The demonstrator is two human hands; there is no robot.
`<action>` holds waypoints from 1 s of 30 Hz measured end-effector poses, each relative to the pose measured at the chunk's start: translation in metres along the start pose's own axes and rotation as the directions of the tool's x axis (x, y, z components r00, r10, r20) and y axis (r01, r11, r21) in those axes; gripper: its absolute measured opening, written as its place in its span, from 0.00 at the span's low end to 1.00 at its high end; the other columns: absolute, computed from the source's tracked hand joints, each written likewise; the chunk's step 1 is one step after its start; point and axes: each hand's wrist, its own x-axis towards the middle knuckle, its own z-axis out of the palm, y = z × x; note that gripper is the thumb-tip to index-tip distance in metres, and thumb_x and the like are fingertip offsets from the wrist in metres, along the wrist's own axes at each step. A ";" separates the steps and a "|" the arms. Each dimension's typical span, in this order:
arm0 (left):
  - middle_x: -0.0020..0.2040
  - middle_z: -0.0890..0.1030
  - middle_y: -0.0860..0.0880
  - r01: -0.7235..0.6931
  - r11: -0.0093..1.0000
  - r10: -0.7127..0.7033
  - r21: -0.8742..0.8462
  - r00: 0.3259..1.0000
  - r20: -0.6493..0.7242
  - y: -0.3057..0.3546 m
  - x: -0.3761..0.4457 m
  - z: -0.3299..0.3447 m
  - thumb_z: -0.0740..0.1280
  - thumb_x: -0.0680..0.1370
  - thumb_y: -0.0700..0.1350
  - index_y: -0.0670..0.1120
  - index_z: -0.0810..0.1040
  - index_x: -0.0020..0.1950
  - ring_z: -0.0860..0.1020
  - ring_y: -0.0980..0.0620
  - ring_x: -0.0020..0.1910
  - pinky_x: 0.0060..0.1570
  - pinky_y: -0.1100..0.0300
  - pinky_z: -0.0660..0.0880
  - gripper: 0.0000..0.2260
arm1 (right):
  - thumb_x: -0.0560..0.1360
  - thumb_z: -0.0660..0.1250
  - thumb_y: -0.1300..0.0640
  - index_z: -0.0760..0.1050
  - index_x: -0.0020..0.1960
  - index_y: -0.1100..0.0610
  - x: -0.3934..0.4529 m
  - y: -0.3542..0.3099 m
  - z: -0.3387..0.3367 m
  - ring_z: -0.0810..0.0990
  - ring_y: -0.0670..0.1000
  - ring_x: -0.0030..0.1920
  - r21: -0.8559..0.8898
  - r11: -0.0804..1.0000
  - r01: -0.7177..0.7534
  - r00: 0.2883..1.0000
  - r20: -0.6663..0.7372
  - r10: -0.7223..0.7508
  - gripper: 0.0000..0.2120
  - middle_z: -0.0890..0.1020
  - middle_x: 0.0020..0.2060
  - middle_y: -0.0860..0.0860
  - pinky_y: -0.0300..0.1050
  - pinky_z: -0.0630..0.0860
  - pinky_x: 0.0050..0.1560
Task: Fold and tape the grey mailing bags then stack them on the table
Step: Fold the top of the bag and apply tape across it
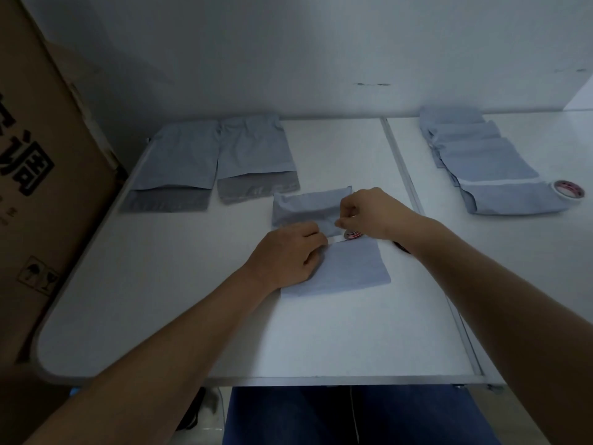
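Both hands work a grey mailing bag at mid-table, tape going on at the fold.

Nearest, blue jeans [359,415] show below the white table [179,316] edge. The left hand [285,255], fingers curled, presses the grey mailing bag [349,268] and pinches at its fold. The right hand [369,213] pinches what looks like a tape strip [337,239], hard to tell in dim light; a small tape roll [352,234] peeks from under it. The bag's far flap [308,207] lies folded toward the hands. Beyond to the left, two unfolded bags [211,162] lie side by side, just touching. Far right, across the table seam, an overlapping row of bags [481,165] with a second tape roll [568,192] against its near end. A cardboard box [41,175] stands against the table's left edge.
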 end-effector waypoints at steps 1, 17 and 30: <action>0.42 0.80 0.49 -0.002 1.000 0.002 0.009 1.000 -0.002 0.000 0.000 0.000 0.60 0.76 0.46 0.45 0.82 0.49 0.77 0.50 0.37 0.29 0.56 0.75 0.12 | 0.76 0.69 0.53 0.75 0.41 0.53 0.000 0.001 0.000 0.77 0.49 0.40 0.002 1.000 -0.002 1.000 0.000 0.002 0.06 0.79 0.40 0.51 0.35 0.65 0.32; 0.41 0.75 0.47 -0.191 0.971 0.188 0.146 0.982 0.033 0.001 0.001 0.007 0.59 0.78 0.46 0.48 0.80 0.63 0.73 0.49 0.37 0.38 0.63 0.59 0.16 | 0.78 0.65 0.47 0.76 0.35 0.60 0.006 0.005 0.000 0.74 0.48 0.29 0.166 0.985 -0.039 0.999 -0.030 0.045 0.20 0.77 0.29 0.52 0.42 0.73 0.36; 0.42 0.75 0.47 -0.169 0.978 0.164 0.126 0.985 0.052 0.002 0.002 0.005 0.58 0.78 0.45 0.48 0.79 0.64 0.73 0.49 0.38 0.37 0.63 0.61 0.17 | 0.76 0.67 0.49 0.78 0.42 0.57 0.002 -0.001 -0.002 0.75 0.49 0.34 0.061 0.998 0.002 1.000 0.000 -0.002 0.12 0.77 0.32 0.50 0.38 0.67 0.32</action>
